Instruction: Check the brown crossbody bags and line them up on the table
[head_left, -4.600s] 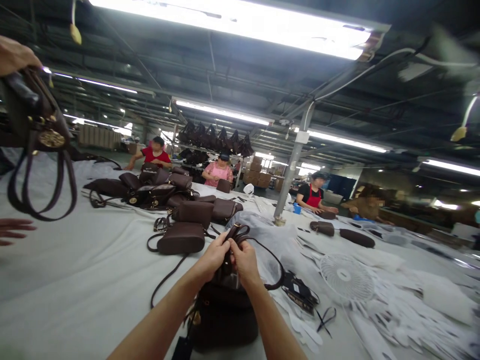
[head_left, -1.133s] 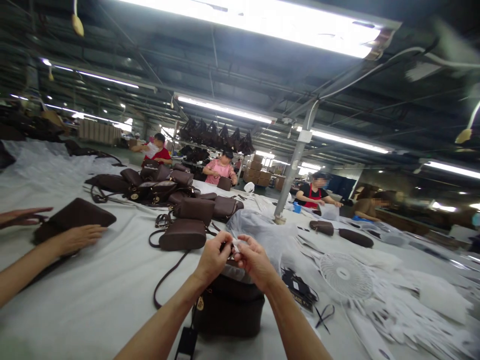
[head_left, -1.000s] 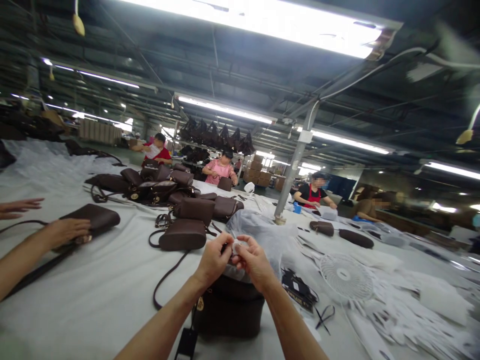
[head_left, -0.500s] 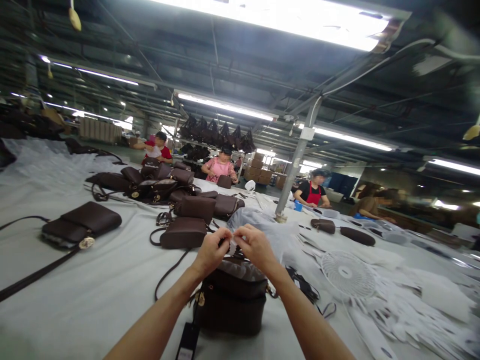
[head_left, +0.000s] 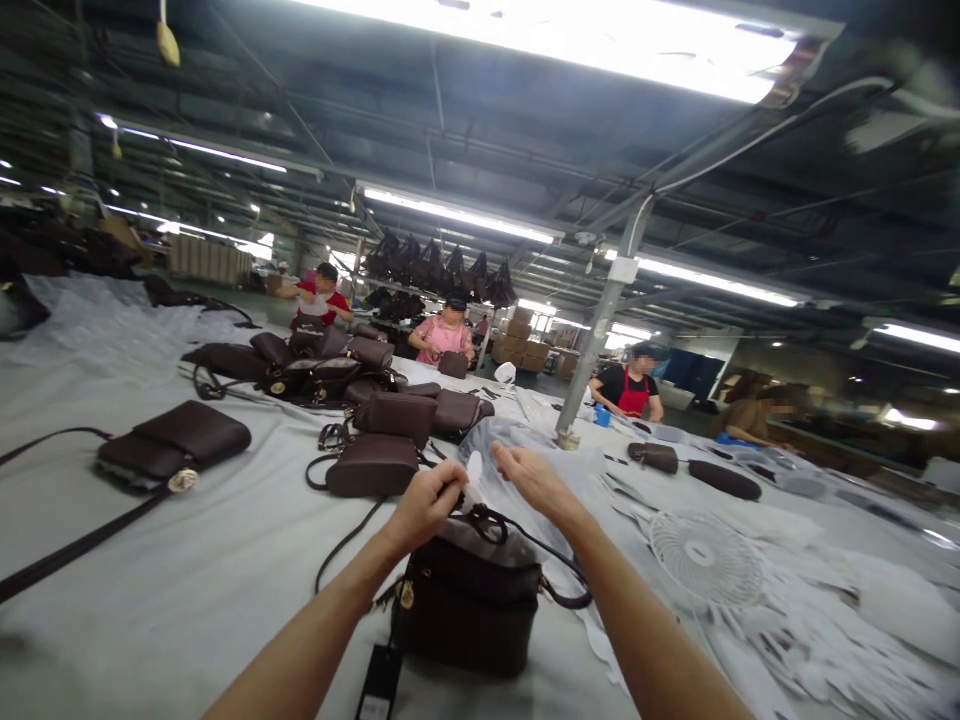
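Observation:
A dark brown handbag [head_left: 469, 610] stands upright in front of me, clear plastic showing at its top and a black hang tag [head_left: 380, 680] at its left side. Above it, my left hand [head_left: 431, 500] pinches a thin white wrapping strip [head_left: 474, 475] beside the bag's looped dark strap [head_left: 491, 522]. My right hand [head_left: 536, 480] is just to the right, apart from the strip, with its fingers curled together; whether something small is between them is hidden.
Several brown bags [head_left: 375, 460] are heaped beyond and left; another bag [head_left: 176, 440] lies at far left. A white fan [head_left: 705, 555] and loose white pieces [head_left: 840, 620] lie on the right. A metal post [head_left: 592, 370] rises behind plastic film [head_left: 517, 440]. Co-workers [head_left: 442, 335] are farther back.
My right hand has moved right, away from the white strip, while my left hand keeps its pinch. The strap now shows as a loop, drooping over the bag's right side.

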